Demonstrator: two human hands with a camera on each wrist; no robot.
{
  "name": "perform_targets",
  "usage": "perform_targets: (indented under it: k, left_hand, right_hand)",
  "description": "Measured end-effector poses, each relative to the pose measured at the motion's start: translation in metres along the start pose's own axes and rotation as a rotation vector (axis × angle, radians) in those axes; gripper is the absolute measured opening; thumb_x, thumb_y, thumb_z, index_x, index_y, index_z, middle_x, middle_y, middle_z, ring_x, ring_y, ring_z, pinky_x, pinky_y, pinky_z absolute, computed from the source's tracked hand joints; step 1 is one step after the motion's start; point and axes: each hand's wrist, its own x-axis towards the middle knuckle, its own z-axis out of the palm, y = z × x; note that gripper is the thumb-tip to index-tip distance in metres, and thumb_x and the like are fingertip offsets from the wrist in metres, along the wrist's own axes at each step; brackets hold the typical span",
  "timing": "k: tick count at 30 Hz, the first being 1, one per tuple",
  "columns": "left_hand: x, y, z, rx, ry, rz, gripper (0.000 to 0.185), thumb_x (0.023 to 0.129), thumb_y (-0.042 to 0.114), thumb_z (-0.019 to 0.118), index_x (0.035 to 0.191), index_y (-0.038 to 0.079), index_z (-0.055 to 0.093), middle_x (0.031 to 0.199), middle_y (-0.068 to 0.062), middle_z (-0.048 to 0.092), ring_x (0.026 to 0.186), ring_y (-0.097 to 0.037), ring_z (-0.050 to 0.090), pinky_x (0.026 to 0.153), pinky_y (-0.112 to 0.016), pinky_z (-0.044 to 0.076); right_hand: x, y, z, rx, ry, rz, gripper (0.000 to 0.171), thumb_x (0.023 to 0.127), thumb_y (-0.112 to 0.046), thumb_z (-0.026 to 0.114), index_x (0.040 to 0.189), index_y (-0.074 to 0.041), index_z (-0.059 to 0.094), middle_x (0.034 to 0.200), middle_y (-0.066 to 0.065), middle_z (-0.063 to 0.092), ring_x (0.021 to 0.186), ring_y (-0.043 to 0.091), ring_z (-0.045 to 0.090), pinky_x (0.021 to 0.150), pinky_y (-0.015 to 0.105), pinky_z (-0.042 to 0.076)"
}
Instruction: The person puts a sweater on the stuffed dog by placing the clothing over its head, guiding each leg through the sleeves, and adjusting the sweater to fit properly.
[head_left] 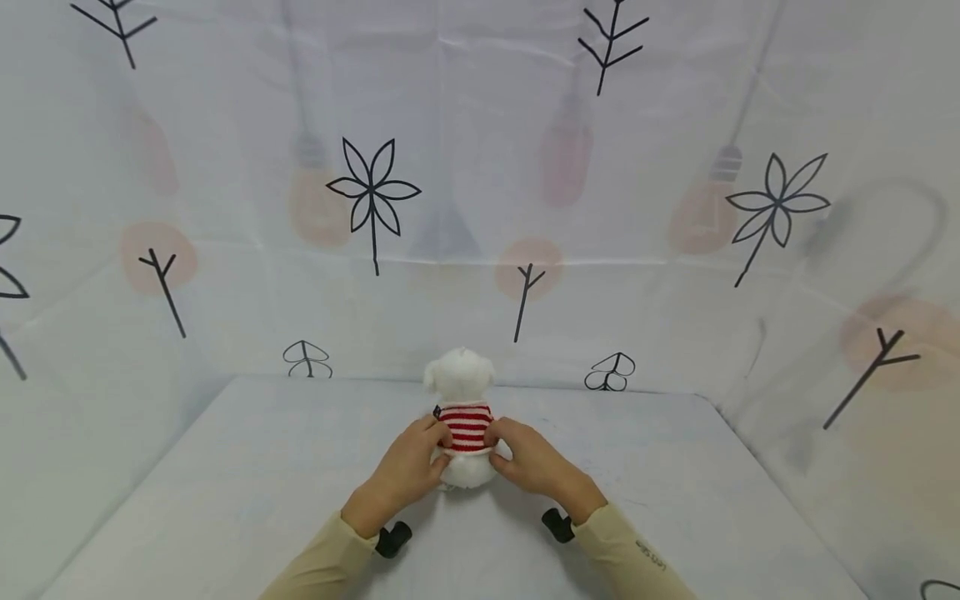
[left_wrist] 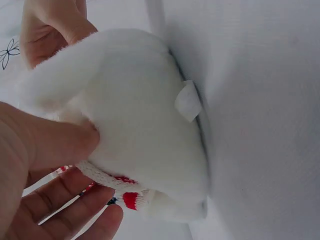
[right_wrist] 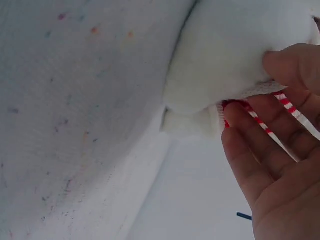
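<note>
Gripping the fluffy white plush dog (head_left: 462, 417) by its ribbed red-striped sweater (head_left: 466, 427), left hand (head_left: 408, 468) and right hand (head_left: 531, 463) pinch either side on the pale worktop (head_left: 247, 467)

Person's forearms, head view. Both arms wear close-fitting long sleeves of pale tan fabric: left sleeve (head_left: 322, 558), right sleeve (head_left: 633, 554), each ending at the wrist. The right sleeve bears a small line of dark lettering near the cuff, too small to read. A black wrist-mounted device sits under each cuff: left (head_left: 393, 539), right (head_left: 558, 525). Both hands are bare.
</note>
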Motion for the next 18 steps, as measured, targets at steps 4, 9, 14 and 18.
perform_targets:
  k: [4,9,14,18]
  left_hand:
    - [-0.001,-0.003,-0.001,0.007,-0.047,-0.012,0.021,0.078,0.003,0.076,0.082,0.013,0.057,0.087,0.004,0.052,0.079,-0.012,0.053,0.071,-0.031,0.047]
    - [0.0,-0.01,-0.008,-0.035,-0.152,-0.009,0.023,0.081,0.007,0.073,0.077,0.016,0.052,0.081,0.007,0.049,0.076,-0.013,0.052,0.072,-0.029,0.046]
    - [0.002,-0.015,-0.014,-0.085,-0.255,-0.01,0.025,0.081,0.008,0.073,0.073,0.018,0.051,0.075,0.01,0.05,0.077,-0.016,0.057,0.072,-0.027,0.046]
    - [0.003,-0.014,-0.014,-0.058,-0.278,-0.015,0.027,0.081,0.011,0.074,0.071,0.018,0.05,0.07,0.011,0.049,0.069,-0.01,0.051,0.063,-0.025,0.042]
  right_hand:
    - [0.0,0.002,-0.001,-0.002,-0.033,-0.012,0.018,0.084,-0.006,0.07,0.087,-0.018,0.056,0.09,-0.009,0.055,0.087,0.011,0.055,0.078,0.032,0.047]
    - [-0.001,0.002,-0.003,-0.018,-0.125,0.021,0.019,0.085,-0.011,0.068,0.081,-0.021,0.053,0.096,-0.009,0.06,0.088,0.012,0.056,0.077,0.029,0.046]
    - [-0.001,0.004,-0.005,-0.004,-0.214,0.073,0.02,0.085,-0.013,0.067,0.076,-0.023,0.052,0.138,0.003,0.052,0.128,0.019,0.046,0.098,0.04,0.043]
    - [-0.001,0.004,-0.006,0.028,-0.225,0.075,0.02,0.085,-0.014,0.068,0.077,-0.023,0.052,0.142,0.004,0.048,0.134,0.022,0.04,0.103,0.044,0.038]
